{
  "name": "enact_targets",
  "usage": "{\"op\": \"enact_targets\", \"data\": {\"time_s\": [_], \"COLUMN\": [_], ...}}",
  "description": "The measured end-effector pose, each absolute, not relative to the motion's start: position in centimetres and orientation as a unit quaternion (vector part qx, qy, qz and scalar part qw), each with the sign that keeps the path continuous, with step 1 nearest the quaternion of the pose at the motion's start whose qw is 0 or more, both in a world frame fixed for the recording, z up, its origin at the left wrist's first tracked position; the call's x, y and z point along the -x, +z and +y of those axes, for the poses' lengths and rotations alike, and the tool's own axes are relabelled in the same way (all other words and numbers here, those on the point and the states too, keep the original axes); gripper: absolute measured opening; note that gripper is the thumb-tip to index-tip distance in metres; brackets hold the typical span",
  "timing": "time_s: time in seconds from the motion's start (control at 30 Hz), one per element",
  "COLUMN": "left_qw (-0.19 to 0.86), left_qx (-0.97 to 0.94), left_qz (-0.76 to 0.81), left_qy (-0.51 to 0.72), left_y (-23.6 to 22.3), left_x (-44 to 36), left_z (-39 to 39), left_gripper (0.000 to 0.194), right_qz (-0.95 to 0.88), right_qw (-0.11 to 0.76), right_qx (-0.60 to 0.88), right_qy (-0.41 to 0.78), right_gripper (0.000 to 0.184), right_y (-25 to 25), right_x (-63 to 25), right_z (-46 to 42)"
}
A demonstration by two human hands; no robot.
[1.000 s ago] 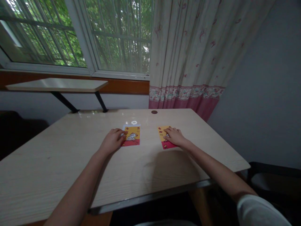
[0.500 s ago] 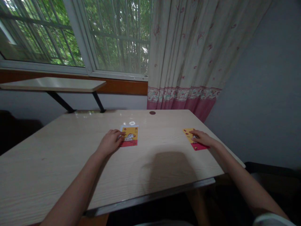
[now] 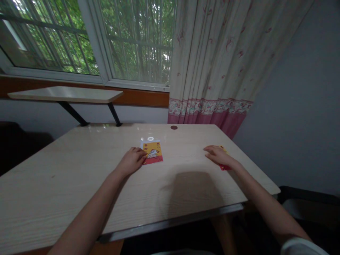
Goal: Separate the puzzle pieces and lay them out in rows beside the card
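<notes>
left hand (image 3: 132, 160), right hand (image 3: 219, 155) well apart. left touches left edge of yellow-and-red picture card (image 3: 153, 153), toward rear edge of wood-grain counter (image 3: 79, 177); pinched or merely pressed, cannot tell. right, fingers loosely parted, overlaps second card (image 3: 225, 167) near counter's right edge. positioning cards flat seems step in hand; next move calls for light fingertips. farther: brown cable-hole cap (image 3: 174, 127) at rear edge, floral curtain (image 3: 209, 63), window (image 3: 136, 42).
</notes>
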State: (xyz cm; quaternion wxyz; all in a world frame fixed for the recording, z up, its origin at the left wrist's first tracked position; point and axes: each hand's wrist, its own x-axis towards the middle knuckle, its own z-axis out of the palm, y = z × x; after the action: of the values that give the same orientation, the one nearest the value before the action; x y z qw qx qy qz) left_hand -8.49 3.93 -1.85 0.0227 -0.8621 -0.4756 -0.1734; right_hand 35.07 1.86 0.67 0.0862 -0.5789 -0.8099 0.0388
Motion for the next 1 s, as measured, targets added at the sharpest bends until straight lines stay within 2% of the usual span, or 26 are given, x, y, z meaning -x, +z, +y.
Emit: {"op": "enact_targets", "data": {"time_s": [0.2,0.4,0.57,0.67,0.83,1.0], "left_qw": [-0.004,-0.004,0.006,0.004,-0.002,-0.005], "left_qx": [0.884,0.892,0.879,0.876,0.873,0.872], "left_qz": [-0.425,-0.402,-0.425,-0.431,-0.439,-0.447], "left_qy": [-0.193,-0.207,-0.216,-0.218,-0.210,-0.201], "left_y": [-1.8,-1.4,-1.3,-1.4,-1.6,-1.6], "left_x": [6.0,5.3,6.1,6.4,6.6,6.6], "left_z": [2.6,1.9,2.2,2.4,2.4,2.3], "left_gripper": [0.031,0.031,0.030,0.030,0.029,0.030], "right_qz": [-0.877,-0.858,-0.799,-0.752,-0.679,-0.657], "right_qw": [0.132,0.142,0.050,0.029,0.023,0.062], "right_qx": [0.457,0.494,0.599,0.659,0.733,0.750], "right_qy": [0.071,0.012,0.007,0.006,0.017,0.031], "right_gripper": [0.033,0.036,0.035,0.034,0.038,0.043], "right_y": [-0.2,-1.4,-0.4,0.6,1.8,1.7], "right_x": [-22.1,-16.6,-21.3,-26.9,-35.7,-38.9], "right_z": [2.7,4.2,8.0,10.4,11.7,9.7]}}
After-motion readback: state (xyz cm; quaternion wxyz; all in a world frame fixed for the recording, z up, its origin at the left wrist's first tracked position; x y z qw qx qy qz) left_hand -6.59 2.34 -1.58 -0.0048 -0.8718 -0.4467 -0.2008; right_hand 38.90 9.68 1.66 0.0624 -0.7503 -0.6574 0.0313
